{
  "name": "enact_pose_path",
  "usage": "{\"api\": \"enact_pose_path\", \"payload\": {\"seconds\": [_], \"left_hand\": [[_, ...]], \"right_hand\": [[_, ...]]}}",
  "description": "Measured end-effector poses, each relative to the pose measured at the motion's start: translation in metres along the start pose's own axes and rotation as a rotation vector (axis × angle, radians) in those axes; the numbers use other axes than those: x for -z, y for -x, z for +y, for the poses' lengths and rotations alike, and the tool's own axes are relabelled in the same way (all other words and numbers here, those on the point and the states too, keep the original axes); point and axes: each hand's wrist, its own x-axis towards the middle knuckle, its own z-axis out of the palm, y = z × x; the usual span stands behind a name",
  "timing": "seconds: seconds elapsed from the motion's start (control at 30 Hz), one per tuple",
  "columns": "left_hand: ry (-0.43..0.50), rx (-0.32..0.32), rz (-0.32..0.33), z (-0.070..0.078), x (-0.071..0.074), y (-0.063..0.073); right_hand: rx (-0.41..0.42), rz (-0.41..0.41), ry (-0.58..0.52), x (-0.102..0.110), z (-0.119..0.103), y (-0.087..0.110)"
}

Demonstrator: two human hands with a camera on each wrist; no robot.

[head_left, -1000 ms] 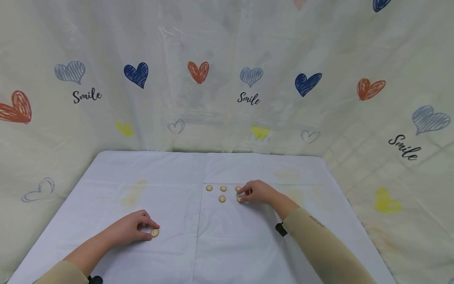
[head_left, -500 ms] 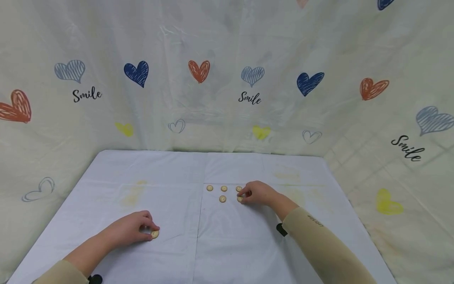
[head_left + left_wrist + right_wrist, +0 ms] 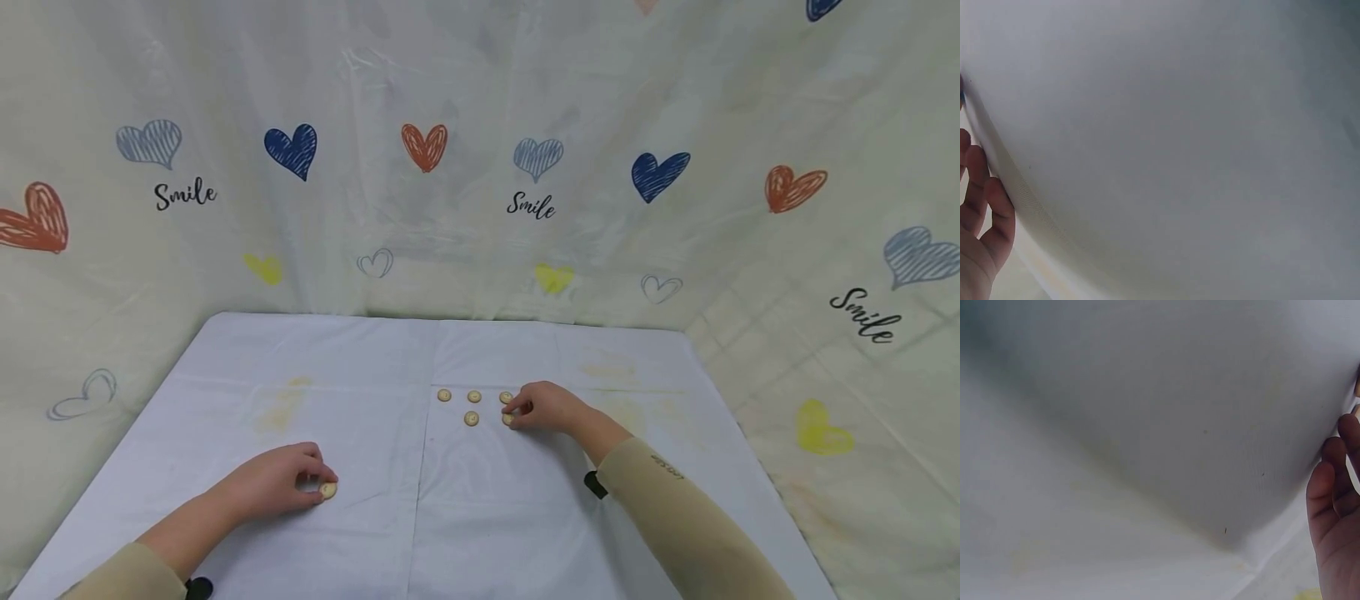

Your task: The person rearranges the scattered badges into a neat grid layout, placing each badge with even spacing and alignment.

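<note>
Between thumb and index finger my left hand pinches a pale wooden button, low over the left half of the table. My right hand holds another pale button at its thumb and fingertips, right of the table's middle. That button sits at the right end of a short row, beside a second button. Behind them runs a row of three: a left button, a middle button and a right button, the last partly covered by my index finger. Both wrist views show only curled fingers at the edge.
A white cloth with creases and faint yellow stains covers the table. Behind and beside it hangs a pale curtain printed with hearts and the word Smile. Dark bands sit at both wrists.
My right index finger has come down slightly onto the button in the front row. The left hand keeps its button in nearly the same place. The head view has shifted a little.
</note>
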Motion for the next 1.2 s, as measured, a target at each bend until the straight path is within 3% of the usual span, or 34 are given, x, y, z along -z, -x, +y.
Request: {"api": "enact_pose_path", "payload": {"seconds": [0.3,0.63,0.83,1.2], "left_hand": [[0.03,0.032,0.038,-0.001,0.001,-0.007],[0.043,0.097,0.081,0.004,0.007,-0.044],[0.043,0.112,0.043,0.019,0.005,-0.075],[0.034,0.136,-0.031,0.039,-0.007,-0.154]], "right_hand": [[-0.022,0.001,-0.01,-0.003,0.005,-0.001],[-0.026,0.01,-0.012,-0.003,0.005,0.0],[-0.047,0.006,-0.015,-0.003,0.004,-0.002],[-0.045,0.003,-0.02,-0.001,0.002,-0.001]]}}
